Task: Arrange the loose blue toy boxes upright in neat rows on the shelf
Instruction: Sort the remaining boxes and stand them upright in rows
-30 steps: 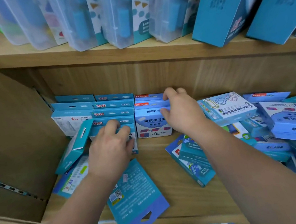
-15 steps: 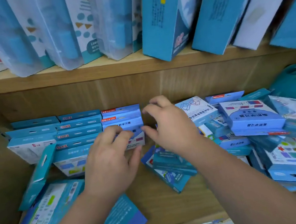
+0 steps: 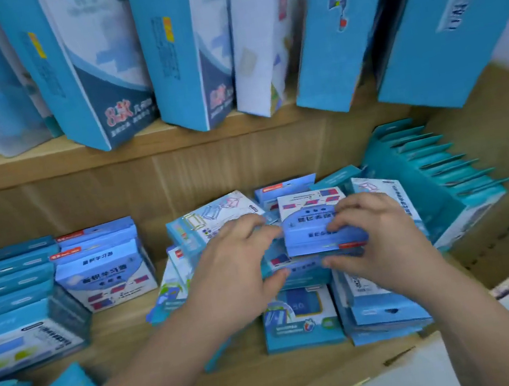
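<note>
Right now we see both hands on one pale blue toy box [image 3: 314, 226] lying on top of the loose pile [image 3: 302, 321], right of the middle of the lower shelf [image 3: 128, 330]. The left hand [image 3: 235, 271] curls its fingers over the box's left edge, with the thumb tucked in at the near side. The right hand [image 3: 386, 245] bends its fingers over the top face and sets its thumb against the near edge, so the box is pinched between the two hands. Its print is upside down to us. Beneath it the pile's boxes lie flat or tilted, overlapping one another. To the left, apart from the pile, upright rows [image 3: 106, 274] stand against the back wall. At the far right a row of teal boxes [image 3: 441, 171] leans to the left. Above, on the upper shelf [image 3: 142, 156], tall blue boxes [image 3: 182, 71] stand side by side, leaning.
</note>
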